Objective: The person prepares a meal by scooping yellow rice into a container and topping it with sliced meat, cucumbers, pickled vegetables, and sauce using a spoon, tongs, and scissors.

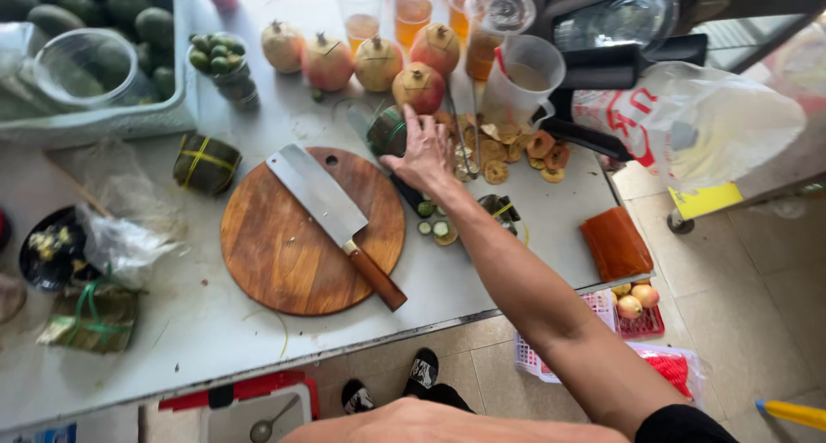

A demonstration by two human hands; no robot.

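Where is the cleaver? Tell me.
In the head view, the cleaver lies diagonally on the round wooden cutting board, left of the right hand.

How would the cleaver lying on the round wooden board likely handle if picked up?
The cleaver looks blade-heavy: its broad steel blade dwarfs the short wooden handle. It should stay rigid and, lying flat on the cutting board, is unlikely to roll. The smooth handle might be slippery with wet fingers.

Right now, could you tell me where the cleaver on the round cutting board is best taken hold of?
Grip the cleaver by its brown wooden handle, coming from the near right edge of the round cutting board. The handle points that way and juts past the rim, while the wide blade lies flat on the wood.
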